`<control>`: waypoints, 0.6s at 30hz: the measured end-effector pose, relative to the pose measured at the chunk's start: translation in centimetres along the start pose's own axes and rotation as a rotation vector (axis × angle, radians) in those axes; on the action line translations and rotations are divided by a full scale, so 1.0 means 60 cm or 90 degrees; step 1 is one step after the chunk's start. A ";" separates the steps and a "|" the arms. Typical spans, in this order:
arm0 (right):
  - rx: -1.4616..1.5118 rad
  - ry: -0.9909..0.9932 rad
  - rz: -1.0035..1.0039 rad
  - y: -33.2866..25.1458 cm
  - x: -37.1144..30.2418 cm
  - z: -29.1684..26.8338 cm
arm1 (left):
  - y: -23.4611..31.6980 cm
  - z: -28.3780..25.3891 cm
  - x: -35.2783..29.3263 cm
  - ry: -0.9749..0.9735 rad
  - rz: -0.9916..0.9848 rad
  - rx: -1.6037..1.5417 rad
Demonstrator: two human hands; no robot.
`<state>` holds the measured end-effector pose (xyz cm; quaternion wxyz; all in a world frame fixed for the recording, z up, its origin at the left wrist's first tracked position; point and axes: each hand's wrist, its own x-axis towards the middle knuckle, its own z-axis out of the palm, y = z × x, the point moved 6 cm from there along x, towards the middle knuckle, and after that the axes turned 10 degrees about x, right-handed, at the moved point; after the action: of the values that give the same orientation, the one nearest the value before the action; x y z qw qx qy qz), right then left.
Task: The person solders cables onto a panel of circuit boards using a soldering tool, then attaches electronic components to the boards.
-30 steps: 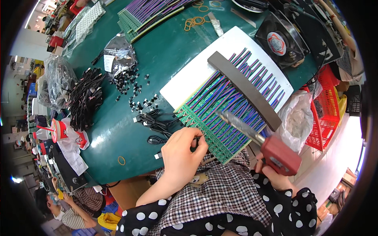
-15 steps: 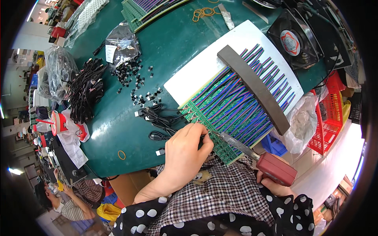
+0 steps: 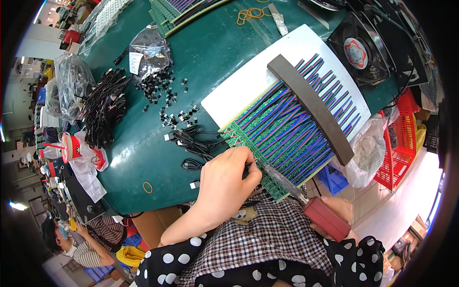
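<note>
My left hand (image 3: 224, 179) is closed in a pinch at the near left edge of a green circuit board panel (image 3: 273, 185). Between its fingertips is a black cable's end, mostly hidden by the fingers. My right hand (image 3: 338, 209) grips the dark red handle of a soldering iron (image 3: 327, 219), whose metal barrel points at the board beside my left fingertips. Rows of blue, red and black wires (image 3: 287, 129) run across the panel. A dark curved bar (image 3: 311, 107) lies over them. Black USB cables (image 3: 198, 146) trail from the board's left corner.
White backing board (image 3: 229, 91) lies under the panel. Left of it are loose black connectors (image 3: 155, 88), a bundle of black cables (image 3: 104, 107) and a lidded cup (image 3: 71, 147). A fan (image 3: 356, 52) stands at the far right, above a red basket (image 3: 396, 153). Another person (image 3: 91, 246) sits lower left.
The soldering iron's handle has shifted slightly left and down, with my right hand now showing more behind it. My left hand stays at the board's edge, nearly unmoved.
</note>
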<state>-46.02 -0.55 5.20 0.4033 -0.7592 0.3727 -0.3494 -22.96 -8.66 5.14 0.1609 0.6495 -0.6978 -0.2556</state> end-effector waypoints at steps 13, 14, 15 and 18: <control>0.178 0.057 0.193 0.044 -0.050 -0.001 | 0.004 -0.001 0.002 -0.028 -0.014 0.017; 0.168 0.030 0.188 0.041 -0.054 0.002 | 0.003 -0.001 0.003 -0.031 -0.009 0.016; 0.164 0.033 0.191 0.036 -0.057 0.003 | 0.002 -0.002 0.005 -0.033 -0.005 0.013; 0.322 0.093 0.326 0.046 -0.068 0.009 | 0.003 -0.006 0.004 -0.038 -0.004 0.006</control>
<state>-48.32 2.01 1.63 0.6249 -0.4907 0.4805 -0.3712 -22.95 -8.93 5.52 0.1360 0.6447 -0.7014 -0.2717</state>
